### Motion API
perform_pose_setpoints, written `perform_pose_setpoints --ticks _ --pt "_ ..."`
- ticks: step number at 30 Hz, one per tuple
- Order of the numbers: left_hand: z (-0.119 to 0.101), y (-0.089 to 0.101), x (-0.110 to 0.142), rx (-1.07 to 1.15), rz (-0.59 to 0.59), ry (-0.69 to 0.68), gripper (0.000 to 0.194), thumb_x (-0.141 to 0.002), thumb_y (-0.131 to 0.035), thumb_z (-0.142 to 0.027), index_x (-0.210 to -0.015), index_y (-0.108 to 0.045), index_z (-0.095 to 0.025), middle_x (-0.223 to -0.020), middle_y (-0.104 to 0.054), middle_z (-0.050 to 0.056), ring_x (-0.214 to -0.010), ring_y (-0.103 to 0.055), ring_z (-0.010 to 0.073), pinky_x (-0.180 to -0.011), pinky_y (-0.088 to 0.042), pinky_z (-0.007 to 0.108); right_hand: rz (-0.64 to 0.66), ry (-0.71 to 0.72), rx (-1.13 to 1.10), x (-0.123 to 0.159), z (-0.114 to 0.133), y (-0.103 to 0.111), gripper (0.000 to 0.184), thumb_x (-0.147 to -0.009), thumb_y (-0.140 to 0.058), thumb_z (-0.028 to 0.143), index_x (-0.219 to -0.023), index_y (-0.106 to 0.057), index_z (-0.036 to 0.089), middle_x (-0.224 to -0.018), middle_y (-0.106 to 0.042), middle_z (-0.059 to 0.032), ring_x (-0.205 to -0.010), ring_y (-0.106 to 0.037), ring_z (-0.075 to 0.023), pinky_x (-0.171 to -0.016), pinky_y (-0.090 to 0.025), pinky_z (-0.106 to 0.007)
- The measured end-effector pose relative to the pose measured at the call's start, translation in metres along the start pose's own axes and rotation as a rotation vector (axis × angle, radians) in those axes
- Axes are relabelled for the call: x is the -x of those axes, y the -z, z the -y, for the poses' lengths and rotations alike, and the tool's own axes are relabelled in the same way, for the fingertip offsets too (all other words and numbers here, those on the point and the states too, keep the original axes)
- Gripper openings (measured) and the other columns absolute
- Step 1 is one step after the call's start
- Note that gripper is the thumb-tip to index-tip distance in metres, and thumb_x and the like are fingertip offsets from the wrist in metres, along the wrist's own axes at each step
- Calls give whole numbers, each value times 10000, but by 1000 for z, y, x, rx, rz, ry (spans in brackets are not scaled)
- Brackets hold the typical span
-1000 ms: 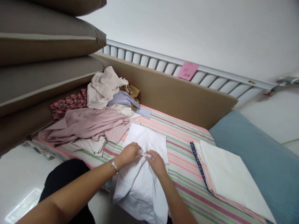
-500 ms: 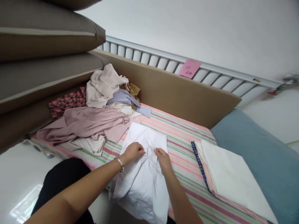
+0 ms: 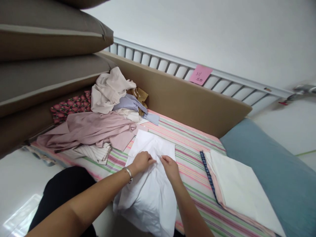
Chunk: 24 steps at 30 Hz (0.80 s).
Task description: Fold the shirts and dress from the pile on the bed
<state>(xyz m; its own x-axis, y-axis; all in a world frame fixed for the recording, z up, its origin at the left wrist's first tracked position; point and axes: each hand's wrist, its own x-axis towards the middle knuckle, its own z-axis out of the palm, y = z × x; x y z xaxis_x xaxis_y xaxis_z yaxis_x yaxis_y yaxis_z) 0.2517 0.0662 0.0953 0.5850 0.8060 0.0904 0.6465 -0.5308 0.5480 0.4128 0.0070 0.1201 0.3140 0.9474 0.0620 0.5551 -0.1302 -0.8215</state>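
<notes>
A white garment (image 3: pixel 150 194) lies in front of me, its upper part flat on the striped bed sheet (image 3: pixel 195 179) and its lower part hanging over the near edge in loose folds. My left hand (image 3: pixel 143 162), with a bracelet at the wrist, pinches the fabric near the garment's middle. Close beside it on the right, my right hand (image 3: pixel 170 166) pinches the same cloth between thumb and fingers. The fabric is drawn up into creases between the two hands. Whatever small detail lies at the fingertips is too fine to make out.
Left of the garment lies a heap with a pink striped garment (image 3: pixel 89 130), a cream garment (image 3: pixel 107 90) and a floral cloth (image 3: pixel 70 107). Folded fabrics (image 3: pixel 242 184) lie at right beside a blue cushion (image 3: pixel 269 164). Stacked brown cushions (image 3: pixel 54 72) rise at left; a brown board (image 3: pixel 177 95) stands behind.
My right hand has moved slightly left, so the fingertips of both hands are closer together on the white garment. The view has shifted a little.
</notes>
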Motion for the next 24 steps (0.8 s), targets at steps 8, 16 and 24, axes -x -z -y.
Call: perform_pose_setpoints --ticks 8,16,24 --pt "-11 -10 8 -70 -31 -5 153 -806 -581 -258 -856 -678 -151 -893 -623 100 -878 -562 238 -770 -408 341 -32 -44 -1 0 -3 -1 391 -730 -494 503 -857 -663 174 -874 -706 -74 -843 -633 -230 -792 -474 -341" --pt "-12 -12 8 -47 -40 12 160 -824 -514 -186 -849 -668 -147 -879 -618 95 -881 -557 227 -788 -414 338 1 59 44 8 2 -10 341 -766 -484 475 -847 -666 198 -849 -707 -53 -794 -629 -206 -767 -471 -323" --pt "-4 -11 3 71 -26 65 134 -757 -628 -218 -847 -692 -142 -883 -638 82 -860 -583 210 -784 -434 300 -15 -68 -10 4 -23 -13 366 -707 -500 500 -828 -668 198 -804 -705 -46 -744 -627 -209 -707 -481 -322"
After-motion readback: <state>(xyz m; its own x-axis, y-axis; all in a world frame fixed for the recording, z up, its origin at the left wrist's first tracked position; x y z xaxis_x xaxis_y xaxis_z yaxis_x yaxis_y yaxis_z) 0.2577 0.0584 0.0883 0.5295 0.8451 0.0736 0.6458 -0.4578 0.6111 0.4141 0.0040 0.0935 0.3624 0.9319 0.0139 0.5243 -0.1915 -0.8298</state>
